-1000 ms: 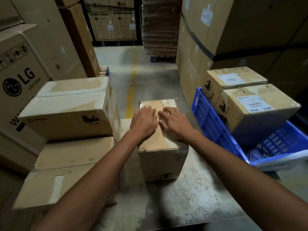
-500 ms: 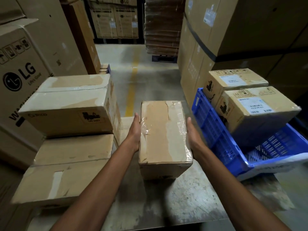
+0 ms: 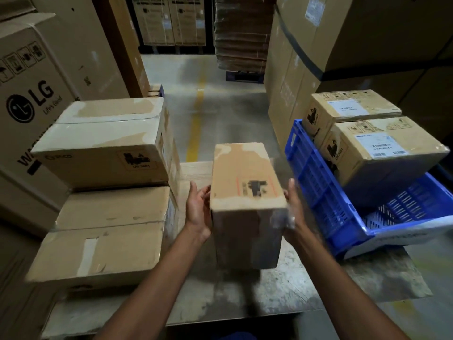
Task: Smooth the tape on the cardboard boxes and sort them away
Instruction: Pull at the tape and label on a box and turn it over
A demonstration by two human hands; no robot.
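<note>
A small brown cardboard box (image 3: 245, 182) with clear tape on its edges is held between both hands above the metal table (image 3: 220, 298). A side with a black printed mark faces up, and the box is blurred by motion. My left hand (image 3: 197, 209) presses its left side, while my right hand (image 3: 293, 207) presses its right side. At the right, a blue plastic crate (image 3: 316, 192) holds two labelled cardboard boxes (image 3: 382, 153).
Two larger cardboard boxes (image 3: 103, 148) are stacked on the table's left. Big LG cartons (image 3: 31, 94) stand behind them, and tall cartons (image 3: 318, 45) rise behind the crate. A floor aisle with a yellow line (image 3: 196, 123) runs ahead.
My hands left the box's top and moved to its sides. They then lifted it and turned it, so a side with a black mark now faces up.
</note>
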